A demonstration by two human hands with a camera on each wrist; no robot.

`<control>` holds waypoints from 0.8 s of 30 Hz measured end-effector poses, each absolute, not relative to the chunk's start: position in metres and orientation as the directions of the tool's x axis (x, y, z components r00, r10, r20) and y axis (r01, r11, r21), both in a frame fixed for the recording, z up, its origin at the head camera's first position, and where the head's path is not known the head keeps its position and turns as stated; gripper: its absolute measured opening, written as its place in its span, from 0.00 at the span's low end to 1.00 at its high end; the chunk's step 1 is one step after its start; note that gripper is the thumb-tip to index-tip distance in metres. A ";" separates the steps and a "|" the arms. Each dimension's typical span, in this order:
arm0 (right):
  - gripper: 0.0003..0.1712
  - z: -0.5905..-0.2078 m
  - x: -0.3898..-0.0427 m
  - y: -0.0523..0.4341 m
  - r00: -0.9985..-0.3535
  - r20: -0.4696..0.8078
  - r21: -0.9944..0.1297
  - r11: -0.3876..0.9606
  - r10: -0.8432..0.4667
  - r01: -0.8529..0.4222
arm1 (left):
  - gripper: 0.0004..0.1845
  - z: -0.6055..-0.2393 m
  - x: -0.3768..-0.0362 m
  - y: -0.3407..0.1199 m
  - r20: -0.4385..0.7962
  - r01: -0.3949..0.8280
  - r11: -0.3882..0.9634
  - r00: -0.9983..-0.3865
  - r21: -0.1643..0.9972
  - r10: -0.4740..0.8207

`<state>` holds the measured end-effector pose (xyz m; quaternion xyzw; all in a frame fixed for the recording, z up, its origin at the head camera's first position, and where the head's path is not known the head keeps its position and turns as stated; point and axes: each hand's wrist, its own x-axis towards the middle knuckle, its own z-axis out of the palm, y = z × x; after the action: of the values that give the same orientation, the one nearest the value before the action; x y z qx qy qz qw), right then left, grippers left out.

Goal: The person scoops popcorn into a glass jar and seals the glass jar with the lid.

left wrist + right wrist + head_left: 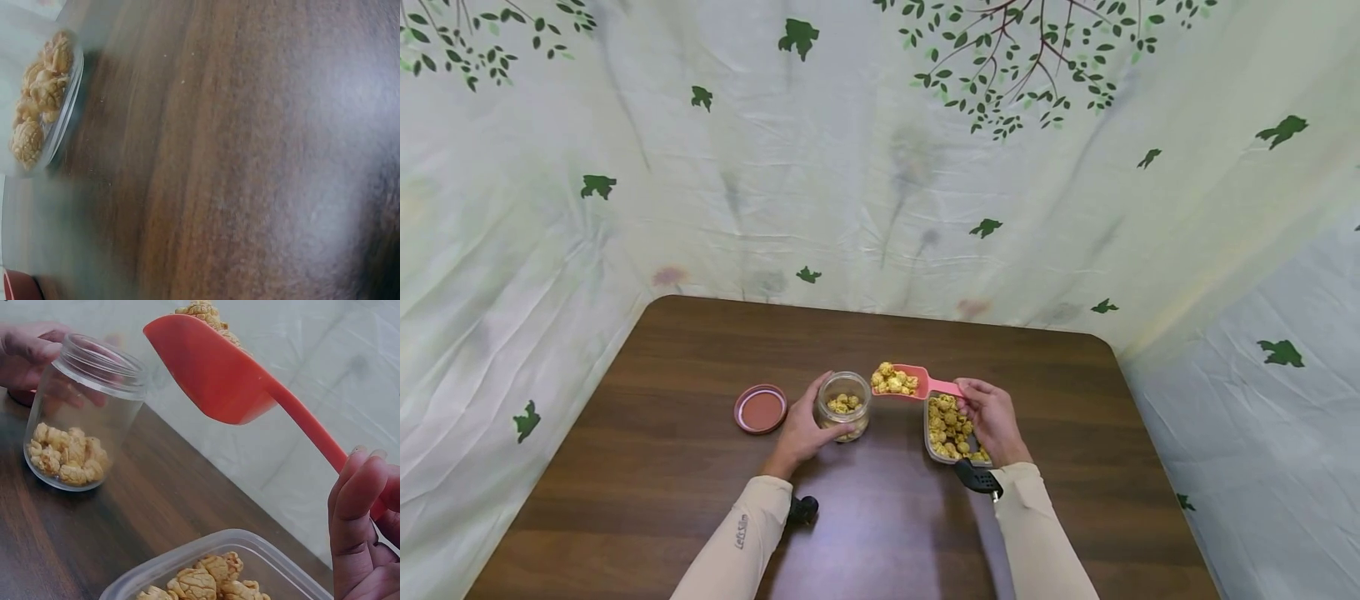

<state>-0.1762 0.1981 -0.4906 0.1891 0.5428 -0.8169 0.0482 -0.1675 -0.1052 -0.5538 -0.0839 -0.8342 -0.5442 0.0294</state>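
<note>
Two arms in pale sleeves reach out over a brown tabletop [685, 467]. The right hand [992, 417] has its fingers [359, 500] curled round the handle of a pink scoop [906, 382] and pinches it. The scoop is up in the air, full of yellow popcorn [892, 377], and sits just beside the top of a jar [844, 406]. Under the right hand is a clear tub [951, 429] on the tabletop, with more popcorn in it. The left hand [801, 429] holds the jar, with its thumb and fingers curled round the glass. The jar stands upright on the tabletop, between the hands. Its top is open and a little popcorn lies at the bottom. A round red lid [761, 408] lies flat on the tabletop, near the jar on the left. Behind the tabletop hangs a white cloth [880, 192] with green leaves on it.
</note>
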 end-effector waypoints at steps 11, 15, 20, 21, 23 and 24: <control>0.17 -0.486 -0.179 0.187 -0.915 -0.385 -0.879 -0.348 0.118 0.325 | 0.48 -0.553 -0.170 -0.105 0.141 0.170 0.392 -0.985 0.904 0.102; 0.15 -0.484 -0.180 0.183 -0.919 -0.377 -0.884 -0.338 0.110 0.322 | 0.48 -0.552 -0.170 -0.105 0.134 0.164 0.401 -0.986 0.901 0.102; 0.14 -0.482 -0.182 0.179 -0.926 -0.359 -0.896 -0.319 0.113 0.308 | 0.47 -0.551 -0.170 -0.105 0.134 0.165 0.401 -0.985 0.901 0.105; 0.15 -0.482 -0.182 0.178 -0.926 -0.360 -0.897 -0.314 0.113 0.310 | 0.47 -0.551 -0.170 -0.105 0.133 0.164 0.399 -0.985 0.902 0.106; 0.15 -0.481 -0.182 0.177 -0.925 -0.364 -0.901 -0.295 0.113 0.318 | 0.47 -0.551 -0.170 -0.105 0.130 0.162 0.399 -0.986 0.902 0.107; 0.16 -0.481 -0.182 0.176 -0.925 -0.365 -0.902 -0.288 0.110 0.322 | 0.47 -0.551 -0.170 -0.105 0.129 0.162 0.402 -0.986 0.901 0.107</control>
<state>-0.1823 0.1765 -0.4811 0.1821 0.5927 -0.7816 0.0676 -0.1701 -0.1048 -0.5513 -0.0802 -0.8368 -0.5410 0.0254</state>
